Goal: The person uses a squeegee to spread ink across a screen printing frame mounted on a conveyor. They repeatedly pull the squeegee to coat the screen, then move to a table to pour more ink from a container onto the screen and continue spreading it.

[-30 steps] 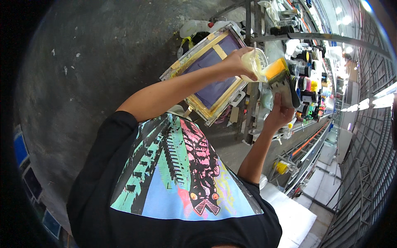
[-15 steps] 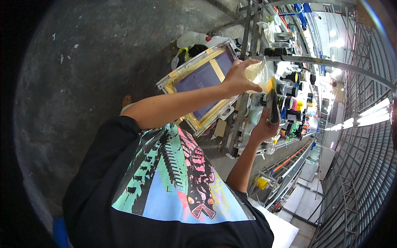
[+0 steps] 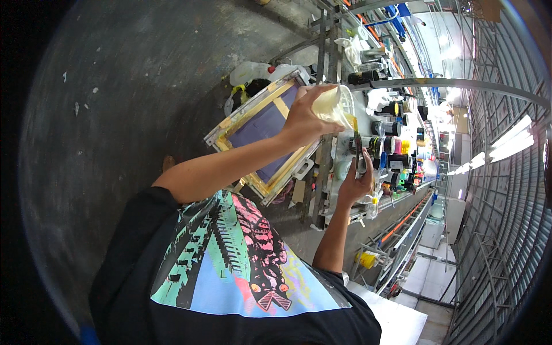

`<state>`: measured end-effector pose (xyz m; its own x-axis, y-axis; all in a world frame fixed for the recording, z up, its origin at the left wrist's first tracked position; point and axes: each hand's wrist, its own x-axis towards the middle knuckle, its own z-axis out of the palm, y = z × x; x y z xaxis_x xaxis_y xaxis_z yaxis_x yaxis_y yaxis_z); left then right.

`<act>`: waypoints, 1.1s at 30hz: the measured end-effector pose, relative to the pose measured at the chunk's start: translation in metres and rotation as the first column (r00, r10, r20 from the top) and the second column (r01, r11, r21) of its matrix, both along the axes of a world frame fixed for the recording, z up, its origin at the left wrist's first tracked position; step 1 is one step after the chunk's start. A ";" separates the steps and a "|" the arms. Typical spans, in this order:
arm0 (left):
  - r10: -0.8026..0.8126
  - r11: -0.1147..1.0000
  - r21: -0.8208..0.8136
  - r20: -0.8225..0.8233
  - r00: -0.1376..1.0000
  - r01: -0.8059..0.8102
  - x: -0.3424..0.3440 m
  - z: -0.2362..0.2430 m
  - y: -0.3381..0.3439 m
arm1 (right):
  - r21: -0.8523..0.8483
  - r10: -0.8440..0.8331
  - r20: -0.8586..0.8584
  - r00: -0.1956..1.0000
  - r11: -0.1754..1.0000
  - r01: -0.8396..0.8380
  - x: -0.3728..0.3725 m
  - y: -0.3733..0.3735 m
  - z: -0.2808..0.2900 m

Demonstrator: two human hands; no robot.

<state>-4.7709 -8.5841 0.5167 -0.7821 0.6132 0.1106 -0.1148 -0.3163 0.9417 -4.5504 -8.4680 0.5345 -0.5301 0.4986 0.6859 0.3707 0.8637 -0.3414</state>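
Observation:
My left hand (image 3: 307,119) is wrapped around a pale, translucent plastic cup (image 3: 328,107), tilted with its mouth toward the right. In my right hand (image 3: 356,185) is a dark-handled spatula (image 3: 358,144), its yellow-smeared end at the cup's rim. Whether that end touches the cup's inside cannot be made out. Below my left forearm, a wooden screen-printing frame (image 3: 221,133) with purple mesh and yellowish tape leans by the metal rack.
Several ink jars (image 3: 397,145) crowd the metal shelf (image 3: 339,187) beyond my hands. A curved metal bar (image 3: 443,83) crosses above them. Near the frame are a translucent jug (image 3: 248,73) and a cardboard piece (image 3: 299,191). A white panel (image 3: 388,313) lies at lower right.
The spatula has turned to show its narrow edge, and its yellow end has come closer to the cup's mouth. Both hands and the surroundings have shifted slightly left in view.

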 end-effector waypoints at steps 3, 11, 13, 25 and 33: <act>-0.011 1.000 0.013 0.013 1.000 0.011 -0.002 -0.006 0.005 | -0.015 0.011 0.001 1.000 1.000 -0.011 0.002 0.005 -0.001; -0.013 0.999 0.046 0.064 0.998 0.010 -0.006 -0.014 0.009 | 0.021 0.015 0.030 0.999 1.000 -0.016 -0.006 0.007 0.009; -0.020 0.995 0.103 0.118 0.993 0.008 -0.008 -0.015 0.011 | 0.088 0.004 0.110 0.994 0.996 -0.013 0.000 0.012 0.009; -0.379 0.924 0.076 0.303 0.874 0.374 -0.033 -0.080 0.004 | -0.705 -0.122 -0.539 0.833 0.607 -0.367 -0.010 0.011 0.016; -0.402 0.915 0.104 0.262 0.877 0.389 -0.007 -0.087 0.022 | -0.727 -0.108 -0.576 0.810 0.521 -0.448 -0.028 -0.003 0.018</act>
